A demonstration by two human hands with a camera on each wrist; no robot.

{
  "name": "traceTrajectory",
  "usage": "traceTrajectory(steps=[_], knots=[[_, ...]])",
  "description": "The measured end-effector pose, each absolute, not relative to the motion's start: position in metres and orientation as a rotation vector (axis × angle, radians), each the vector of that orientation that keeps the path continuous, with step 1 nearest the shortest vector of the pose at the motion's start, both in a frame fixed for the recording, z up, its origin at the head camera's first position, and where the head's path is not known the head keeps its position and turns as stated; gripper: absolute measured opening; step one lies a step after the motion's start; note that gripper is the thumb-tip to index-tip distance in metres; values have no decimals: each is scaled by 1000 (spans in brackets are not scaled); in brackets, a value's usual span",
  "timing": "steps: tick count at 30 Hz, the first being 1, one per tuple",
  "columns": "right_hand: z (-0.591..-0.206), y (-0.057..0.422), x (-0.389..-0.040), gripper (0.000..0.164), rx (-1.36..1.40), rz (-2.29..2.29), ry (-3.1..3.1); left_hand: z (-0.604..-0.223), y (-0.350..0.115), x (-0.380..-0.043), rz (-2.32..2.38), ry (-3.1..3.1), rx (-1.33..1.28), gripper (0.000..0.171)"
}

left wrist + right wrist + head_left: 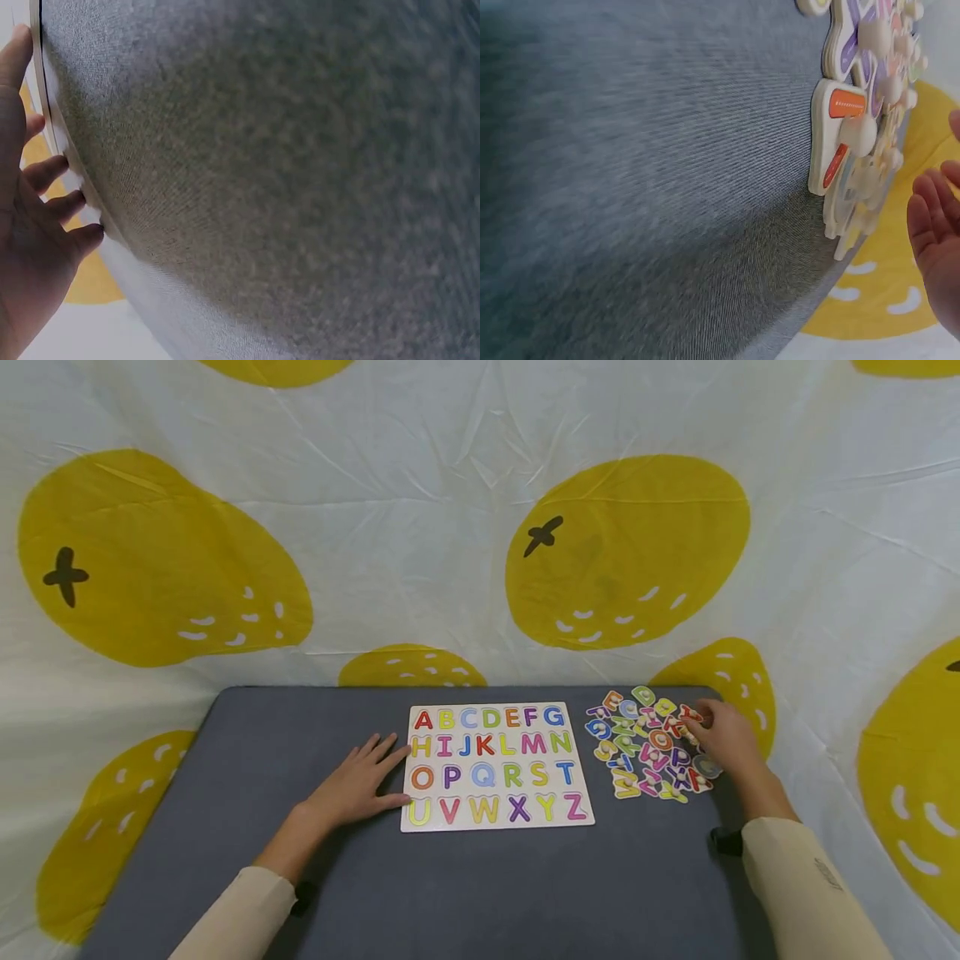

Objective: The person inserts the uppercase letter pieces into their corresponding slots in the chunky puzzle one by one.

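Note:
A white alphabet puzzle board (467, 761) lies on the grey table, with coloured letters A to Z in rows. My left hand (358, 783) rests at its left edge, fingers spread, the fingertips and thumb touching the border. In the left wrist view the left hand (34, 232) shows its fingertips along the board's thin edge. Right of the board is a pile of letter pieces (626, 745) with small knobs. My right hand (726, 739) is over the pile's far right side, its fingertips at a red letter piece (691, 713). Whether they pinch it is hidden.
The grey table (480, 893) ends at a rounded far edge. Behind it hangs a white cloth (420, 552) printed with large yellow fruit. In the right wrist view, an orange-red letter piece (847, 103) lies at the pile's near side, knob up.

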State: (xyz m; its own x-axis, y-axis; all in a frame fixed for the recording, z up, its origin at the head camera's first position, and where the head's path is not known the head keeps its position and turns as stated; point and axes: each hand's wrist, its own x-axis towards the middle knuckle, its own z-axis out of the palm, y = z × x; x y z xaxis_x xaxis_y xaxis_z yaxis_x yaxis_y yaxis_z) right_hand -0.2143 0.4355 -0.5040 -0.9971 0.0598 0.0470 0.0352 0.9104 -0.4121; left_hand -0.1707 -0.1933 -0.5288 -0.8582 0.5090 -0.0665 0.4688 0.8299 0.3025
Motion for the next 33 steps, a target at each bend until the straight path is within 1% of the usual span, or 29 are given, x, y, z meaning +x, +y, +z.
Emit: traceTrajectory(steps=[7, 15, 22, 24, 30, 33], knots=[[-508, 446, -223, 48, -254, 686, -3019, -530, -197, -173, 435, 2873, 798, 91], [-516, 450, -237, 47, -363, 691, -3052, -531, -199, -173, 438, 2868, 809, 92], [-520, 442, -244, 32, -457, 700, -3033, -533, -199, -172, 438, 2866, 820, 92], [-521, 441, -244, 28, -458, 693, -3019, -534, -200, -172, 442, 2866, 817, 92], [-517, 437, -242, 30, -438, 694, -2974, -535, -201, -173, 447, 2858, 830, 93], [-510, 428, -242, 31, -361, 673, -2939, -533, -201, -175, 453, 2874, 832, 92]])
